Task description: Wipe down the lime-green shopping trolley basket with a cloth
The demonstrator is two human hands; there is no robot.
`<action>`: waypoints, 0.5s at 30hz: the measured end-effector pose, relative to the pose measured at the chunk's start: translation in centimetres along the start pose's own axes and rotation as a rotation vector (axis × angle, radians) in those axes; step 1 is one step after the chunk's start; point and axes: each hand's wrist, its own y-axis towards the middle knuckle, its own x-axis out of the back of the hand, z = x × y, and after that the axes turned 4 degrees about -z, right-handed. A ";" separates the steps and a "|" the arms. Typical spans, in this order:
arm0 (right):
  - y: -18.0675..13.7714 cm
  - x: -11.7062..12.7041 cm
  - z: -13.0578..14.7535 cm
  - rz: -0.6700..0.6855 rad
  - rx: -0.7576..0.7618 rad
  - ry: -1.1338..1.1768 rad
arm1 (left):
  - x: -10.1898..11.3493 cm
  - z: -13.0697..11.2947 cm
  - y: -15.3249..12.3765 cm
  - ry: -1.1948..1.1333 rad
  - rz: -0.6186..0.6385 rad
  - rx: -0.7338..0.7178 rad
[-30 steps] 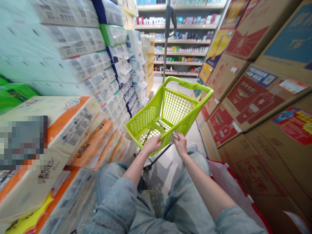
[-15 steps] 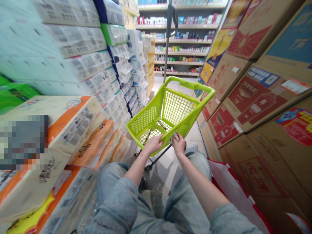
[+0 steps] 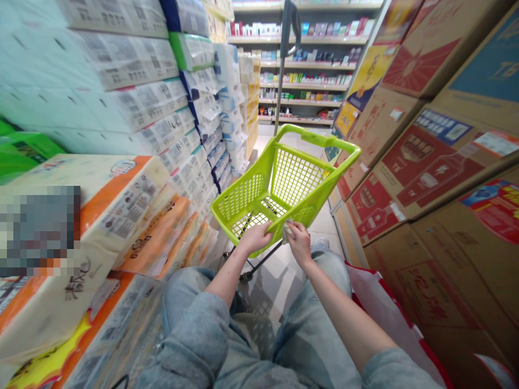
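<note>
A lime-green plastic shopping cart stands tilted in a narrow store aisle in front of my knees. My left hand is closed over the near rim of its basket. My right hand is closed on a small whitish cloth pressed against the same rim, just right of the left hand. The basket holds nothing that I can see. Its black frame and a wheel show below the basket.
Stacked packs of tissue paper wall the left side. Brown cardboard boxes are stacked on the right, with a red-and-white bag by my right leg. Stocked shelves and a metal pole stand at the aisle's far end.
My right hand with the cloth has shifted slightly left along the rim. The view has crept a little toward the cart. My left hand keeps its hold.
</note>
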 end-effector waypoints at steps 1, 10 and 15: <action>0.0 -0.2 0.2 0.012 0.011 -0.015 | 0.0 -0.1 0.0 0.001 0.000 0.001; -0.3 -0.3 -0.9 0.004 -0.020 -0.017 | 0.1 -0.2 0.2 -0.074 0.029 0.058; -2.0 -0.4 -2.0 -0.047 -0.124 0.024 | 0.0 -0.1 0.3 -0.219 -0.026 0.105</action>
